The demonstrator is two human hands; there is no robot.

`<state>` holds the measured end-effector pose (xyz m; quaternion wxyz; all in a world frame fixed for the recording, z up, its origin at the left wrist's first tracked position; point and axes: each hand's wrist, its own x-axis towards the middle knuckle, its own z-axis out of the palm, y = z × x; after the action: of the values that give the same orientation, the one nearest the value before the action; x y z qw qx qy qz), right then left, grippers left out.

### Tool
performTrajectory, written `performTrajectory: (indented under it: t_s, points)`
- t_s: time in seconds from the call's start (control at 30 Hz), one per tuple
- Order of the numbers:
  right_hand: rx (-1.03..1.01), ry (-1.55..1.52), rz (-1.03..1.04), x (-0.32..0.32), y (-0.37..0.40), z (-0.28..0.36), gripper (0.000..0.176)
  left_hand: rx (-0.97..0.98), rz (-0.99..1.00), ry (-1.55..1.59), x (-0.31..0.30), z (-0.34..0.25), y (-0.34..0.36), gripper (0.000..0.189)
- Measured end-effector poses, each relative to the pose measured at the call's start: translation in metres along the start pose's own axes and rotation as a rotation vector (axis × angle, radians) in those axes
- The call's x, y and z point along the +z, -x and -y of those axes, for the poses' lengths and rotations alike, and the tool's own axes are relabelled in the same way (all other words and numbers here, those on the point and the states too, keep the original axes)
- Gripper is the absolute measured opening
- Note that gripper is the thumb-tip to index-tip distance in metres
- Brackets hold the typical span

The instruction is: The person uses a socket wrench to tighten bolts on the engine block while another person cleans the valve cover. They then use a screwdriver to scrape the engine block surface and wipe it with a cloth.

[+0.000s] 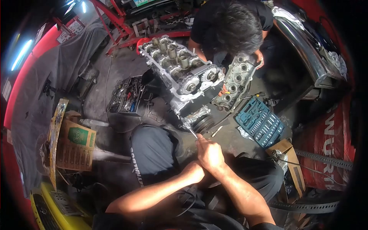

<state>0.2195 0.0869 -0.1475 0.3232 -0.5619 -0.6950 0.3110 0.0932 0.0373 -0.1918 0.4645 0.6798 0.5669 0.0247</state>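
A cast, bare-metal engine (182, 78) stands at centre, its long axis running from far left to near right, its two-sprocket end facing the wearer. At its right, a person in black (232, 28) bends over a grey valve cover (238, 78) with a row of round openings. Far right of the engine, a red bundle (326, 143) in crinkled plastic shows white capitals, "WURT". Nearer and left of the engine is a cardboard box (86, 147) with a green label. Right of the engine's near end lies an open teal socket-set case (260, 122). Just nearer than the engine, the wearer's left hand (194, 172) curls close by the right wrist; its grip cannot be told. A black, ribbed pulley (203, 124) sits low on the engine. The right hand (209, 153) clamps a slim, shiny metal tool (193, 132), pointing up-left to the engine's lower front.
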Motion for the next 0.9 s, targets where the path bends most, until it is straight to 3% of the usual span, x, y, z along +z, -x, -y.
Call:
performTrajectory:
  t_s: [0.07,0.27,0.33,0.4,0.47,0.5,0.57,0.6,0.67,0.77,0.8,0.87,0.9]
  points:
    - [-0.06,-0.022,-0.069,0.014,0.0,-0.003,0.031,0.007,-0.001,0.005,-0.001,0.008,0.005,0.027]
    - [0.036,0.073,-0.021,0.019,-0.014,0.01,0.034,-0.043,-0.019,0.034,-0.029,-0.006,0.002,0.029]
    - [0.016,0.261,0.008,0.019,-0.012,0.014,0.034,-0.064,0.023,0.116,-0.031,-0.018,0.004,0.031]
    - [-0.009,0.394,0.045,0.013,-0.012,0.021,0.035,0.094,-0.117,0.257,-0.016,-0.017,-0.007,0.031]
    - [-0.038,0.467,0.092,0.0,-0.017,0.026,0.034,0.143,-0.135,0.169,-0.001,-0.004,-0.013,0.032]
    - [-0.007,0.311,0.09,-0.001,-0.02,0.023,0.033,0.167,-0.146,0.125,0.006,0.003,-0.016,0.033]
    - [0.061,-0.005,0.073,-0.002,-0.026,0.012,0.032,-0.053,0.103,-0.386,-0.036,-0.039,0.022,0.036]
    - [-0.07,-0.116,-0.051,0.014,-0.026,-0.008,0.029,0.005,0.016,-0.31,-0.046,-0.049,0.034,0.041]
    - [0.225,-0.466,0.138,0.012,-0.029,-0.008,0.031,0.272,0.036,-0.505,-0.073,-0.07,0.051,0.024]
    - [0.563,-1.06,0.348,0.005,-0.037,-0.011,0.022,0.472,-0.127,-0.415,-0.09,-0.091,0.054,0.017]
    - [0.603,-1.077,0.367,0.002,-0.04,-0.009,0.021,0.54,-0.223,-0.421,-0.079,-0.083,0.046,0.018]
    - [0.644,-1.113,0.44,-0.006,-0.046,-0.008,0.022,0.423,-0.127,-0.454,-0.093,-0.118,0.043,0.026]
    - [0.645,-1.133,0.495,-0.01,-0.048,-0.01,0.024,0.533,-0.196,-0.47,-0.089,-0.112,0.029,0.028]
